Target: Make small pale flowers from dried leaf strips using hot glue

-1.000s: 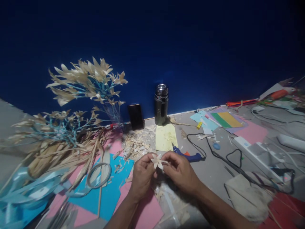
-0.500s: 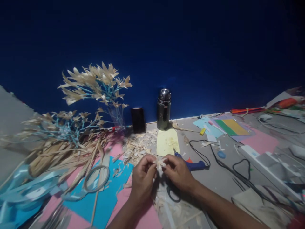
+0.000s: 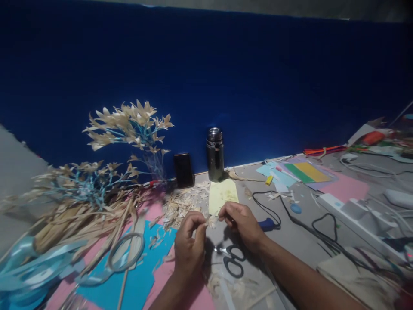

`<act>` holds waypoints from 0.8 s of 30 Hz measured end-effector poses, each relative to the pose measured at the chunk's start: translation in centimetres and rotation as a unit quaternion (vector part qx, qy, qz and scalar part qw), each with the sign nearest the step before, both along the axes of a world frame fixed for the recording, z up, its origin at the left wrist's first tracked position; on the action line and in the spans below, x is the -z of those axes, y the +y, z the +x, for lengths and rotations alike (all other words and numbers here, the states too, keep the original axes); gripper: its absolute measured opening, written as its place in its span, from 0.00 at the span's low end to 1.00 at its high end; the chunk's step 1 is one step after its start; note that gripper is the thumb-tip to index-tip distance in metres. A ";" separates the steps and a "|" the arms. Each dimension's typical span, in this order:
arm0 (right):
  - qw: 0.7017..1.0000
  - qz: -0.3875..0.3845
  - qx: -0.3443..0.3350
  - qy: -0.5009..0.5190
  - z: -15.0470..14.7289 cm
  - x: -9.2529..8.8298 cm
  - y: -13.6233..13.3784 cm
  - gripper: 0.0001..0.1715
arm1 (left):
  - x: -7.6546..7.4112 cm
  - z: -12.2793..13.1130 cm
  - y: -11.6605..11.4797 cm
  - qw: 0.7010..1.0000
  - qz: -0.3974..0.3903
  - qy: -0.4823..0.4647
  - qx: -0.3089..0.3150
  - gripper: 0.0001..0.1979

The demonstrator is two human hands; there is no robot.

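Note:
My left hand and my right hand are raised just above the table, fingertips pinched together on a small pale dried-leaf flower held between them. Black-handled scissors lie on the table right under the hands. A blue glue gun lies just behind my right hand, partly hidden by it. A heap of pale leaf scraps lies beyond my left hand.
Branches of dried-leaf flowers on blue stems stand at the left, with light blue ribbon and a tape ring. A steel flask and a phone stand against the blue wall. Coloured paper sheets, cables and a power strip lie right.
The view has tilted up slightly and the hands have lifted apart a little. The scissors under them now show fully. The small flower stays pinched between both hands.

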State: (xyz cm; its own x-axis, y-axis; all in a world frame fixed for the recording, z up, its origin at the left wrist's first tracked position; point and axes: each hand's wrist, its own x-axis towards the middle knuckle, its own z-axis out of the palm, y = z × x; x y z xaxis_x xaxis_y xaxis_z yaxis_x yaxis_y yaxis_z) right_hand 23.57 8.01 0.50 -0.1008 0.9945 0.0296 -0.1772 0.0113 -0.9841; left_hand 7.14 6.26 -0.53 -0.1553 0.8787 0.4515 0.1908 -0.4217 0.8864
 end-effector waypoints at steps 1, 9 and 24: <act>1.000 0.001 -0.002 -0.003 0.0 0.0 0.0 0.33 | 0.1 0.0 0.0 1.000 0.019 0.013 -0.001 0.08; 0.999 0.039 -0.012 0.002 0.4 0.6 0.2 0.29 | 0.3 -0.1 0.4 0.977 0.188 0.103 0.002 0.10; 0.994 0.108 -0.015 -0.020 1.0 -0.1 0.3 0.18 | 0.8 -0.3 0.2 0.963 0.221 0.149 0.044 0.10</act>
State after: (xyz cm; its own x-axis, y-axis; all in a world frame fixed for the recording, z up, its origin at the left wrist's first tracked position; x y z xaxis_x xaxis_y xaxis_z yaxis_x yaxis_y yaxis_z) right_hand 24.56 8.34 0.60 -0.1362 0.9620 0.2367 -0.1421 0.2175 -0.9657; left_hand 6.83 6.43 -1.37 0.1056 0.5939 0.7976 0.3549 -0.7717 0.5277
